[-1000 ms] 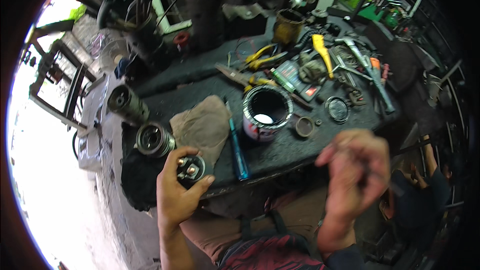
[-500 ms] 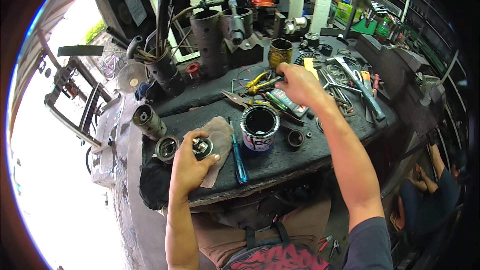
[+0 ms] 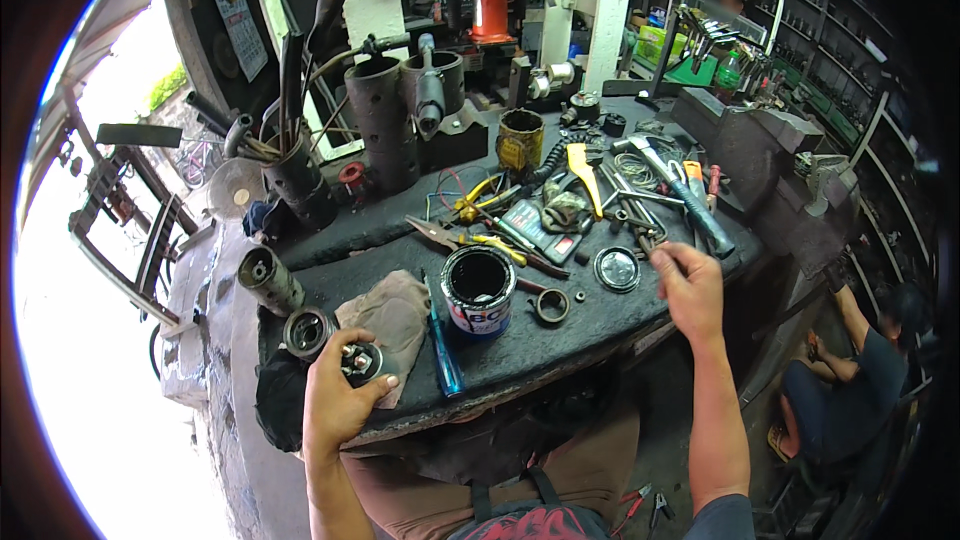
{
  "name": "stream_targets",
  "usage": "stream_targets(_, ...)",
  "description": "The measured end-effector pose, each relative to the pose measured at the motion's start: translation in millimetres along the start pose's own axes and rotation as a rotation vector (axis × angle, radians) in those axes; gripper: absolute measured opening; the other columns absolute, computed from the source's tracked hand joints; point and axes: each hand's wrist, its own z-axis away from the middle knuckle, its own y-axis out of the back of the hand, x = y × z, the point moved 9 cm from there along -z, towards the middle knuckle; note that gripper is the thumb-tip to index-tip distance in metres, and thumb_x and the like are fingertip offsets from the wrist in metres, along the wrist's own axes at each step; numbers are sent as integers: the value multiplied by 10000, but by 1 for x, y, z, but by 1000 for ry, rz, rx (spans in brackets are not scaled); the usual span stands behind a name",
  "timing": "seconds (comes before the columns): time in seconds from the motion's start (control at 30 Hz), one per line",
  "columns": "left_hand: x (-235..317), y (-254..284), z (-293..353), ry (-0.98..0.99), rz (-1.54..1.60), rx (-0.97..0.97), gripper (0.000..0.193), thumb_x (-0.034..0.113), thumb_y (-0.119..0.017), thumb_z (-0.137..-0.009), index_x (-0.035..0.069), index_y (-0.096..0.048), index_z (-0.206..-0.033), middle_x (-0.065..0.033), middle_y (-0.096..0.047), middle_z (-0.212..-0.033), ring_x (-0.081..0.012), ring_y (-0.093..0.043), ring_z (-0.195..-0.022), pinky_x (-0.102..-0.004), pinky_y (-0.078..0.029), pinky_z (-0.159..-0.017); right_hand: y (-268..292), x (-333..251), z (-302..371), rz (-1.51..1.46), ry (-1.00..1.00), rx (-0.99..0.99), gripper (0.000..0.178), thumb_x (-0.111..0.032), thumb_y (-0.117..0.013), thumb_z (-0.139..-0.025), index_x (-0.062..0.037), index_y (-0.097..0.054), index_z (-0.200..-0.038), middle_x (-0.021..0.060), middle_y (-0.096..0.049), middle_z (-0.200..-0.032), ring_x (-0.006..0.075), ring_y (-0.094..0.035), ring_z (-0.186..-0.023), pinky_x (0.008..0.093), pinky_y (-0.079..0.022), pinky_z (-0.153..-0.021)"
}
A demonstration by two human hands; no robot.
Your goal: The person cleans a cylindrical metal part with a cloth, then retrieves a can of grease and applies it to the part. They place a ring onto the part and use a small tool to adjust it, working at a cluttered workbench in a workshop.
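Note:
My left hand [image 3: 340, 390] is closed around a round dark metal part [image 3: 362, 362] with shiny bolts on its top, at the bench's near left. Under and beside it lies a brown rag [image 3: 400, 315]. My right hand [image 3: 690, 285] is raised over the bench's right front edge, thumb and fingers pinched together; anything between them is too small to make out. Left of that hand lies a round lid [image 3: 617, 269]. An open can [image 3: 478, 290] with black-smeared rim stands between my hands, next to a blue-handled screwdriver [image 3: 445, 355].
A metal ring [image 3: 551, 307] and nut lie right of the can. Behind are pliers [image 3: 435, 232], a yellow-handled tool [image 3: 584, 180], a hammer [image 3: 705, 220] and a rusty yellow can [image 3: 520, 140]. A vise [image 3: 790, 155] stands at right; another person [image 3: 850, 380] sits low beyond the bench.
My right hand has moved from beside the rusty yellow can toward me and rightward, uncovering the lid and tools. My left hand still holds the metal part. The whole view has shifted slightly.

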Motion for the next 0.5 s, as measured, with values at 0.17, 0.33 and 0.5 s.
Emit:
stream_targets(0.17, 6, -1, 8, -1, 17, 67, 831, -30, -897, -667, 64, -544, -1413, -120, -713, -1215, -208, -674, -1084, -362, -528, -998, -12, -15, -7, 18, 233, 67, 134, 30, -723, -911, -1, -739, -1040, 7, -685, -893, 67, -575, -665, 254, -470, -619)
stream_targets(0.33, 18, 9, 31, -39, 150, 207, 1006, -26, -899, -665, 26, -423, -1550, -203, -612, -1394, -301, -601, -1286, -405, -476, -1093, -23, -25, 4, -212, 158, 64, 157, 2, -665, -982, 1, -743, -1118, 7, -666, -806, 55, -574, -640, 241, -462, -588)
stream_targets(0.5, -4, 48, 103, -147, 331, 549, 796, 37, -818, -813, -2, -452, -1519, -183, -618, -1342, -272, -598, -1277, -418, -488, -1081, 7, 9, 49, -386, 86, 138, 183, -61, -642, -1018, 10, -726, -1164, 28, -658, -791, 61, -568, -637, 220, -444, -554)
